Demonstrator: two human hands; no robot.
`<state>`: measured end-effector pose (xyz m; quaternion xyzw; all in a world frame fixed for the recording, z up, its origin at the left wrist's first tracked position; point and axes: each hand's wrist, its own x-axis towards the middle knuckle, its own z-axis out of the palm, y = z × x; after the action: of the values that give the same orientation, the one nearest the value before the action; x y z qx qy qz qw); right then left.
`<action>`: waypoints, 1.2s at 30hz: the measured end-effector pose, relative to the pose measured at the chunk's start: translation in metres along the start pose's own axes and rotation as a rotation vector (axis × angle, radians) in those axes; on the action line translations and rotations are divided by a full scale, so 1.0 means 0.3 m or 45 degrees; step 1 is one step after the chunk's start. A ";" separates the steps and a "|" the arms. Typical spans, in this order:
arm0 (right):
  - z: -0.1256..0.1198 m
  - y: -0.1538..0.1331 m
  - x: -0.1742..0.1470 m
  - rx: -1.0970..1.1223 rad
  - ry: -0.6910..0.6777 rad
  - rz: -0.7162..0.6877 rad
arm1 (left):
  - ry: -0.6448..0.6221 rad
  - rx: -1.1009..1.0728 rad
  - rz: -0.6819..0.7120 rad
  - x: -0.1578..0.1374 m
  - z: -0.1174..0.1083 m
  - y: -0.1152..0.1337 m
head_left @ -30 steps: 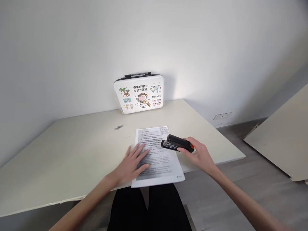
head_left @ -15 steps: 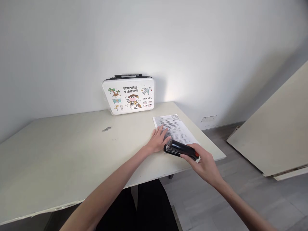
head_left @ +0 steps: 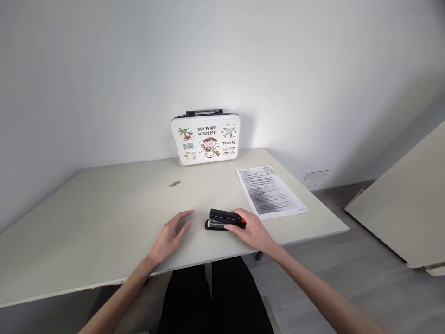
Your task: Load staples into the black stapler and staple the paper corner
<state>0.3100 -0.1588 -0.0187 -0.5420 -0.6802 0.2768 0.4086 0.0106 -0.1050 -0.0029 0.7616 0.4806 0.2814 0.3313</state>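
Note:
My right hand [head_left: 253,230] grips a black stapler [head_left: 224,216] by its rear end, near a red part. The stapler's jaws are apart at the front, pointing left, low over the table's front area. My left hand [head_left: 171,235] is at the table near its front edge, left of the stapler and apart from it. Its thumb and fingers are spread with nothing between them. A printed sheet of paper [head_left: 273,192] lies flat on the right side of the table, beyond my right hand. Small grey staple strips [head_left: 174,184] lie farther back on the left.
A white case [head_left: 208,139] with cartoon prints and a black handle stands at the back of the table [head_left: 114,218], near the wall. The table's right edge runs beside the paper. A pale panel [head_left: 406,199] leans at the far right above the grey floor.
My left hand has come off the paper and moved left, nearer the front edge. My right hand has carried the stapler left, away from the paper. The view has shifted slightly left.

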 end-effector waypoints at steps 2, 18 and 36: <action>0.060 -0.022 0.044 0.011 -0.037 -0.019 | 0.046 -0.126 -0.012 -0.026 -0.009 -0.007; 0.129 0.031 0.074 0.142 0.007 0.030 | 0.198 -0.565 -0.077 -0.048 0.020 -0.015; 0.131 -0.017 0.032 -0.189 0.087 -0.160 | 0.647 -1.157 -0.416 -0.141 0.048 0.099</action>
<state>0.2730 -0.1482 -0.0321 -0.5362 -0.7171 0.1810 0.4069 0.0216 -0.1567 0.0065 0.3652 0.4875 0.5809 0.5400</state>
